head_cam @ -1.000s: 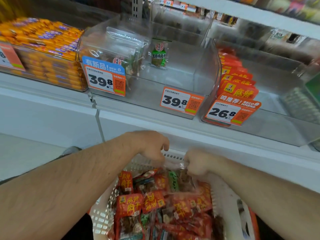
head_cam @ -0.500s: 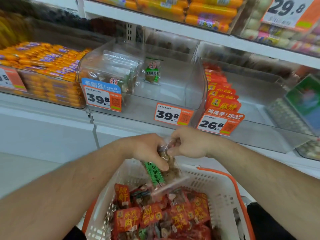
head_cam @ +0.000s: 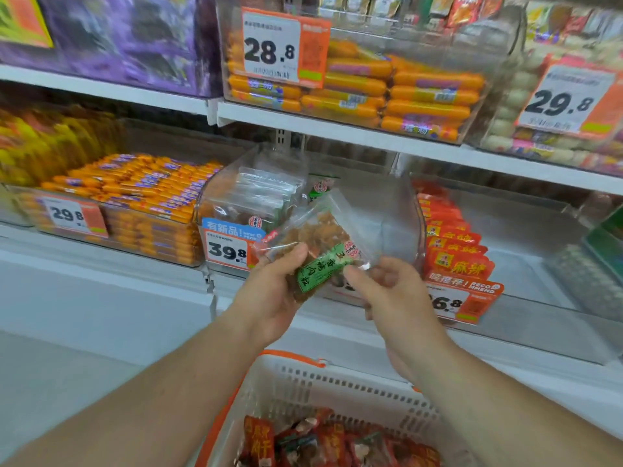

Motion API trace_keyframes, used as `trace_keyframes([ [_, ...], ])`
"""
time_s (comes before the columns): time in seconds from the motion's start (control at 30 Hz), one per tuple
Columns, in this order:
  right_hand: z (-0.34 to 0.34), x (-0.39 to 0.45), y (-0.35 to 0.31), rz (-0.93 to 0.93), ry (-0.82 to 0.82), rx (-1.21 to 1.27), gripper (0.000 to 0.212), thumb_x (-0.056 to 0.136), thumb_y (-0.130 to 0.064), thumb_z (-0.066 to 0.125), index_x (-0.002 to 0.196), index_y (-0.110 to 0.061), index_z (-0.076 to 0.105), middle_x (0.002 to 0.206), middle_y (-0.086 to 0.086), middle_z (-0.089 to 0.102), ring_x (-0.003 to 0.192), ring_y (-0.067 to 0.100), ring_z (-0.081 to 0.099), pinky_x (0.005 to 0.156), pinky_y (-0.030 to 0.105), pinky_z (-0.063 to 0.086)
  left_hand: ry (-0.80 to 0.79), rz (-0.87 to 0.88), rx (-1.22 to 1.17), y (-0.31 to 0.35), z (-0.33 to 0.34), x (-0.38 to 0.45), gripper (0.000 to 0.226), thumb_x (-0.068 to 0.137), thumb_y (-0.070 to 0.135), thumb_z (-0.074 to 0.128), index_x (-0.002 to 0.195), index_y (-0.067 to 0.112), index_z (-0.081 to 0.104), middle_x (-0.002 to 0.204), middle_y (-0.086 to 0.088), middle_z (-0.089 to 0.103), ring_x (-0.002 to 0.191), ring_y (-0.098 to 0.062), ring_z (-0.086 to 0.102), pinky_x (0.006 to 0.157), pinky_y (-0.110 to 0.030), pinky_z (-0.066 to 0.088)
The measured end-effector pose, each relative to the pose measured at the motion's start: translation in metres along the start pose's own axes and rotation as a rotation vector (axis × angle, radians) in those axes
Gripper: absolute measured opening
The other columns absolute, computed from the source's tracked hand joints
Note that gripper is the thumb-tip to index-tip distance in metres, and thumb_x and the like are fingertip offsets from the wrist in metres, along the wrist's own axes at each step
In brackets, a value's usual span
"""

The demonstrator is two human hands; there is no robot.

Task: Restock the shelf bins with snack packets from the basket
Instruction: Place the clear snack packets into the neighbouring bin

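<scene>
Our left hand gripping green-label packet, right hand pinching its 5 o'clock corner; clear bin at 12 o'clock sitting mostly open; basket holding red packets.

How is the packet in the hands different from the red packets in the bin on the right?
The held packet is clear plastic with a green label and shows brownish bits inside; the red packets are solid red with yellow writing. The held packet is up in the air, tilted, the left hand gripping it and the right hand touching its edge; the red packets stand in a row in their bin. Both are small snack packets.
</scene>
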State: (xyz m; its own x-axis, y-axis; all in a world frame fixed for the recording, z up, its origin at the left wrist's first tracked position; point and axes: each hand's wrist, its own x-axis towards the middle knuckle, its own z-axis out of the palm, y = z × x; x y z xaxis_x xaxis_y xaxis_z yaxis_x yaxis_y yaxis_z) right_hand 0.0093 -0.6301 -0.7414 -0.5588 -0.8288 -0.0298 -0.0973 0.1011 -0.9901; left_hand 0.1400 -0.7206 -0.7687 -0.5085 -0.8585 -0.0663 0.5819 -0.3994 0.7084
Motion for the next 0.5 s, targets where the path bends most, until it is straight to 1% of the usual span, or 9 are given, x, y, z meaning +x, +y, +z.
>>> trace_keyframes([
  [0.07,0.009,0.003,-0.003,0.118,-0.097,0.15,0.033,0.084,-0.03,0.075,0.103,-0.005,0.067,0.075,-0.003,0.061,0.059,0.01,0.049,0.059,0.026,0.04,0.012,0.011,-0.024,-0.003,0.003,0.0,0.06,0.083,0.022,0.063,0.135,-0.005,0.048,0.137,-0.027,0.052,0.108,-0.031,0.061,0.079,-0.034,0.059],
  [0.17,0.02,0.009,-0.01,0.273,-0.268,0.338,0.022,0.091,-0.027,0.068,0.105,-0.01,0.068,0.082,0.004,0.06,0.049,0.008,0.043,0.044,0.021,0.034,0.001,0.03,0.008,-0.007,0.011,-0.001,0.056,0.083,0.025,0.063,0.132,-0.001,0.056,0.13,-0.024,0.059,0.103,-0.029,0.064,0.081,-0.034,0.057],
  [0.23,0.025,0.018,-0.017,0.359,-0.269,0.392,0.013,0.094,-0.022,0.064,0.105,-0.016,0.065,0.076,0.002,0.056,0.043,0.006,0.038,0.038,0.019,0.03,0.042,0.077,0.048,-0.004,0.018,0.0,0.054,0.079,0.025,0.066,0.126,0.001,0.06,0.122,-0.021,0.065,0.098,-0.028,0.068,0.075,-0.034,0.058],
  [0.3,0.026,0.026,-0.027,0.44,-0.238,0.422,0.003,0.096,-0.02,0.06,0.097,-0.018,0.062,0.067,-0.002,0.052,0.038,0.004,0.031,0.033,0.016,0.025,0.157,0.168,0.187,0.006,0.026,0.003,0.056,0.075,0.025,0.078,0.124,0.004,0.061,0.116,-0.017,0.068,0.098,-0.027,0.068,0.075,-0.033,0.057],
  [0.33,0.025,0.031,-0.033,0.457,-0.234,0.425,0.008,0.098,-0.02,0.056,0.091,-0.02,0.059,0.06,-0.004,0.05,0.036,0.003,0.027,0.032,0.014,0.023,0.246,0.219,0.296,0.012,0.029,0.006,0.058,0.074,0.028,0.082,0.123,0.008,0.059,0.116,-0.013,0.067,0.1,-0.025,0.066,0.076,-0.031,0.055],
  [0.4,0.023,0.042,-0.048,0.469,-0.203,0.427,0.018,0.101,-0.018,0.051,0.083,-0.021,0.054,0.049,-0.006,0.048,0.032,0.002,0.025,0.031,0.013,0.019,0.464,0.429,0.521,0.029,0.028,0.01,0.057,0.075,0.038,0.082,0.12,0.018,0.053,0.118,-0.003,0.056,0.104,-0.018,0.058,0.082,-0.029,0.05],
  [0.43,0.023,0.049,-0.054,0.469,-0.176,0.423,0.018,0.101,-0.018,0.05,0.084,-0.021,0.053,0.051,-0.005,0.048,0.03,0.002,0.026,0.031,0.012,0.019,0.539,0.61,0.675,0.039,0.024,0.011,0.061,0.073,0.045,0.08,0.121,0.02,0.05,0.12,-0.001,0.049,0.106,-0.018,0.053,0.087,-0.028,0.047],
  [0.47,0.022,0.058,-0.058,0.477,-0.14,0.414,0.015,0.101,-0.018,0.05,0.086,-0.022,0.053,0.056,-0.003,0.049,0.03,0.002,0.027,0.031,0.012,0.02,0.571,0.781,0.865,0.047,0.018,0.013,0.07,0.07,0.053,0.076,0.124,0.019,0.048,0.122,0.0,0.043,0.111,-0.019,0.049,0.093,-0.03,0.045],
  [0.5,0.023,0.067,-0.06,0.488,-0.101,0.401,0.014,0.101,-0.018,0.051,0.088,-0.022,0.053,0.061,-0.002,0.049,0.031,0.003,0.028,0.031,0.012,0.022,0.581,0.881,1.063,0.053,0.011,0.016,0.08,0.065,0.06,0.071,0.129,0.018,0.045,0.126,-0.002,0.04,0.117,-0.022,0.043,0.099,-0.034,0.041],
])
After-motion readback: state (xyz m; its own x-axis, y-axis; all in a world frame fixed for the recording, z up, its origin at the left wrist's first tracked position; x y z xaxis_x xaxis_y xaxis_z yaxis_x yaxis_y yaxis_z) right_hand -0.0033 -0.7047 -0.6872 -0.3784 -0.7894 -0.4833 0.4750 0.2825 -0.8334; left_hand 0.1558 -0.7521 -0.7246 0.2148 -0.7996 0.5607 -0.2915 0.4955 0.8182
